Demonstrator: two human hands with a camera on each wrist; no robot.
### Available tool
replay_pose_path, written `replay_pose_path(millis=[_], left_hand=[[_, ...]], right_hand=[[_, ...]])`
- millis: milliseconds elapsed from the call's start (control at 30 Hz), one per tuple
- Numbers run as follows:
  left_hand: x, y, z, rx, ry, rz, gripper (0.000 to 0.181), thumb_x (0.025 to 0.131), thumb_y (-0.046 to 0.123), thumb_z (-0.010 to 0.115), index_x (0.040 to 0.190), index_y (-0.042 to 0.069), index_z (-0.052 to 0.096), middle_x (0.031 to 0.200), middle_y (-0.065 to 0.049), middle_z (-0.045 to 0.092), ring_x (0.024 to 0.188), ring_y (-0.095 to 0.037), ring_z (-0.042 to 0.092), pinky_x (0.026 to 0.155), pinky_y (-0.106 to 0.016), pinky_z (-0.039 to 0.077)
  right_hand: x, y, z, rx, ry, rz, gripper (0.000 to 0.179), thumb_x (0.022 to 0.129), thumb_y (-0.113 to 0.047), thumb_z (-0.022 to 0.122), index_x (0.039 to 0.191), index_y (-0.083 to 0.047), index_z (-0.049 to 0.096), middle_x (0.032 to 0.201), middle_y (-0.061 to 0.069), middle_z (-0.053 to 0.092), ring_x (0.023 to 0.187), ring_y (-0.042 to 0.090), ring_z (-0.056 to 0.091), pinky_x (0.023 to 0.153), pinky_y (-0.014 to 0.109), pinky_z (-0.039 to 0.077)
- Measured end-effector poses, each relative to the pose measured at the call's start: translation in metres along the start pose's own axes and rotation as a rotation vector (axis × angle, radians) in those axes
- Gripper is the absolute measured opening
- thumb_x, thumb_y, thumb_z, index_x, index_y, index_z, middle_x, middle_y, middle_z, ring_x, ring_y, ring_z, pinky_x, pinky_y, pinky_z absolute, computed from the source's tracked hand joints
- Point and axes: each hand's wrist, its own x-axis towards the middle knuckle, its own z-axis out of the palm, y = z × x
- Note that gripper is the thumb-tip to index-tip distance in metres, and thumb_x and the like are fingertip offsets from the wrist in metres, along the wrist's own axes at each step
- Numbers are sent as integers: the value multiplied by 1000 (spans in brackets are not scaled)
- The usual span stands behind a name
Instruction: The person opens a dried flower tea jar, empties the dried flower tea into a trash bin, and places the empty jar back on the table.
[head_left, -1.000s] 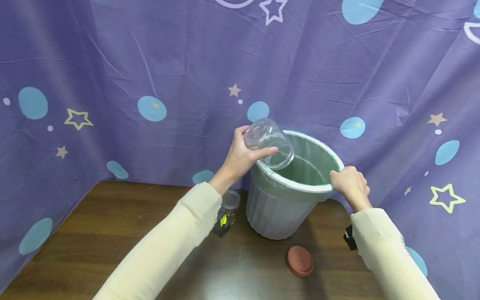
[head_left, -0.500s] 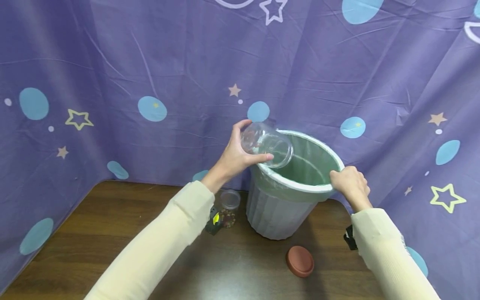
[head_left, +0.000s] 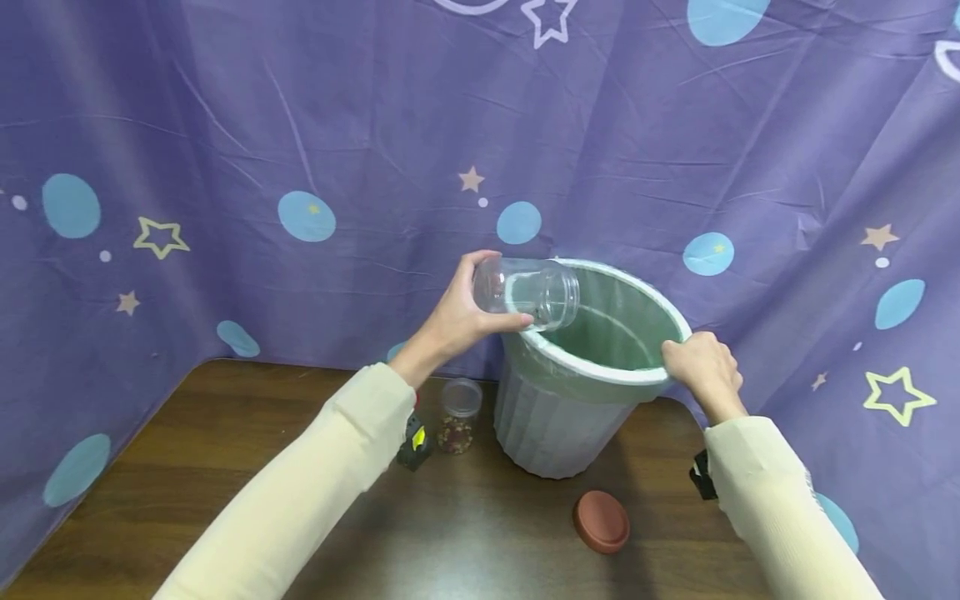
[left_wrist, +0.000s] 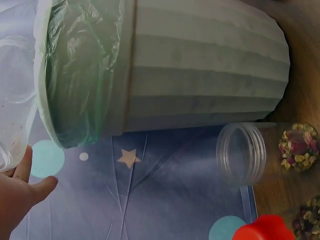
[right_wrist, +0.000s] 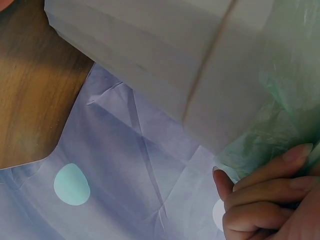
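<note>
While bin [head_left: 543,425] gapes open, left grip [head_left: 463,310] holding jar [head_left: 525,287], right grip [head_left: 703,367] on rim [head_left: 630,377]

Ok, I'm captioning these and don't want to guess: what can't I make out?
- Bin: its near wall hides the inside bottom, head view.
- Tilted jar: whatever is in it is too small to identify, left wrist view.
- Red piece: cut by the bottom edge, left wrist view; mostly behind the left sleeve, head view.
- Right hand: cut by the right edge, right wrist view.
</note>
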Motion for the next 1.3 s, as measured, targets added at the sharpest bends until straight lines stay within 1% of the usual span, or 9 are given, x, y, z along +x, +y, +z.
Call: replay_pose_path(millis=[200,333,467,567,667,900,1067,1200,1300], left_hand=[[-3,0,-3,-13,-10,-1,91,67,20,89,141,12,35,125,-16,55,113,-27,56,100,-41,49],[-3,2,-5,47,5,-17,93,66,26,90,140,11,36,129,-15,54,114,-25,58,101,-39,49],[-2,6,-10,163,12,-48,95,64,37,90,139,12,37,132,-12,53,115,-26,57,101,-40,49],[-2,8,-15,232,-1,-74,95,63,44,89,138,14,38,131,-12,55,115,-26,57,100,-42,49],[-1,8,-19,269,-25,-95,96,64,48,88,140,18,39,134,-12,54,116,-27,57,99,-44,48],[-3,8,-25,338,-62,-110,102,65,55,85,148,26,34,144,-12,50,126,-29,53,105,-49,45],[-3,7,-27,361,-89,-103,105,65,53,86,151,29,31,143,-10,53,130,-29,52,107,-51,43],[-4,6,-29,363,-121,-123,104,67,51,85,152,26,31,143,-10,53,130,-28,51,108,-50,42],[-4,5,-30,339,-136,-158,100,68,49,84,150,19,35,146,-8,50,132,-26,49,110,-48,41]], right_hand=[[0,1,0,-1,-2,-2,51,86,-32,38,112,9,54,129,37,51,118,54,49,87,61,45],[0,0,0,-3,0,-3,51,86,-31,38,112,10,54,130,38,50,118,55,49,87,61,45],[0,1,-1,-2,3,-2,51,86,-31,38,112,10,54,130,37,51,118,55,49,87,61,46],[0,0,0,2,3,-4,51,86,-31,38,112,9,55,129,37,51,117,54,49,86,60,46],[-1,0,0,5,2,-5,50,86,-31,39,111,9,55,129,37,52,117,53,50,86,60,46],[-1,0,0,-2,10,-6,50,86,-32,39,111,9,56,129,37,52,117,53,50,87,60,46],[0,0,-1,-8,7,2,52,86,-32,39,113,9,55,130,37,51,118,54,49,87,61,46],[1,0,0,-11,6,4,53,86,-32,39,113,10,55,130,37,51,118,54,49,88,61,45],[1,-1,0,-12,6,4,53,86,-32,39,113,10,55,130,37,51,118,54,49,87,61,46]])
